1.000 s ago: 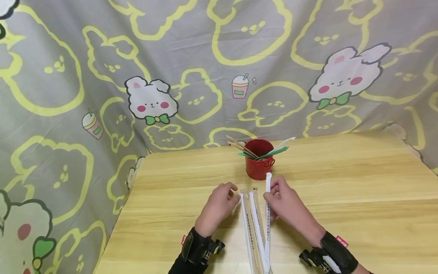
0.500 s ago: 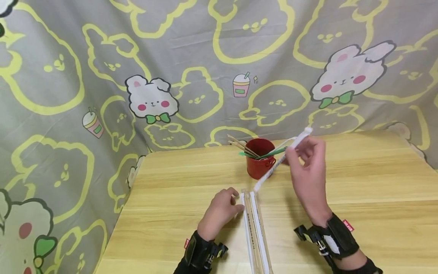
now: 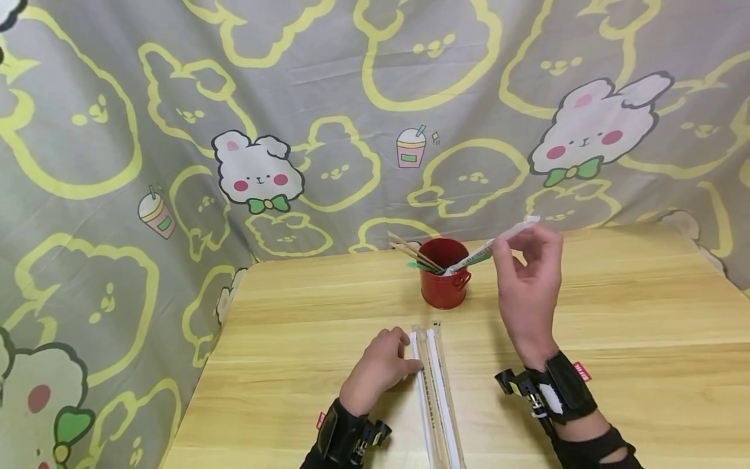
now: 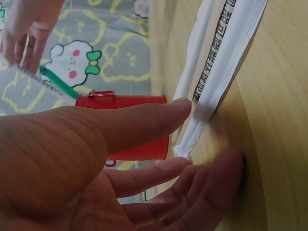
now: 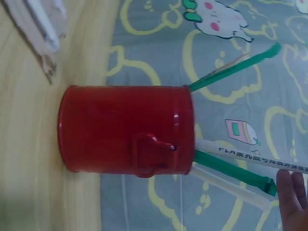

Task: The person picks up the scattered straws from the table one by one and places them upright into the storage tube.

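My right hand (image 3: pixel 530 290) pinches a white paper-wrapped drinking straw (image 3: pixel 482 251) near its upper end. The straw leans to the right, and its lower end is inside the mouth of a small red metal bucket (image 3: pixel 443 293). Printed letters run along this straw (image 5: pixel 255 156) in the right wrist view. On the table, several wrapped straws (image 3: pixel 444 402), white and brown, lie side by side. My left hand (image 3: pixel 379 366) rests at their left edge, fingers loosely bent, with the thumb (image 4: pixel 163 115) against the outer white straw in the left wrist view.
Brown sticks (image 3: pixel 410 251) and green-wrapped straws (image 5: pixel 236 171) stick out of the bucket on both sides. A wooden table (image 3: pixel 633 339) carries everything. Behind it hangs a grey curtain (image 3: pixel 351 78) with cartoon prints.
My right hand has lifted one white straw from the group, carried it up and right, and lowered its far end into the bucket. The left hand has shifted slightly toward me along the straws.
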A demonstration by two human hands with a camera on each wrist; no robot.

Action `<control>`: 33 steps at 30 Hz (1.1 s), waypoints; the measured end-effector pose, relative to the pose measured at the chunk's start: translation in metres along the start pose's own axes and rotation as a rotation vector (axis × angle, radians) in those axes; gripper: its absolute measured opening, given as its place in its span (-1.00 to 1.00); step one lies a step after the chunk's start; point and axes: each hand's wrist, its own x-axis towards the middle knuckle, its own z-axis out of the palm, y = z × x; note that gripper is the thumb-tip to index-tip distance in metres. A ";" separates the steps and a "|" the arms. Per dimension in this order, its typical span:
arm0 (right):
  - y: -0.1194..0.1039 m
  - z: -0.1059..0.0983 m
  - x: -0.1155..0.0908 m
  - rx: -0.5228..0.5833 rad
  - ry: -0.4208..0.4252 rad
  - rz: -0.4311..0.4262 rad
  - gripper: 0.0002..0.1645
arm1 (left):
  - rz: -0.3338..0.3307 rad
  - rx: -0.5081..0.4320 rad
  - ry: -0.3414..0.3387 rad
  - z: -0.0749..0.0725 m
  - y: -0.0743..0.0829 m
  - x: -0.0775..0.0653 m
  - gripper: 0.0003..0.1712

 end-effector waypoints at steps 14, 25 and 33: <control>0.010 -0.005 -0.004 -0.565 -0.297 0.044 -0.84 | 0.008 0.047 0.022 0.006 0.004 -0.002 -0.67; 0.014 -0.012 -0.005 -0.594 -0.245 0.114 -0.33 | -0.031 -0.033 0.019 0.009 0.003 -0.005 -0.73; 0.012 -0.026 -0.012 -0.478 -0.279 0.421 -0.24 | 0.013 0.085 0.054 0.014 0.010 -0.011 -0.45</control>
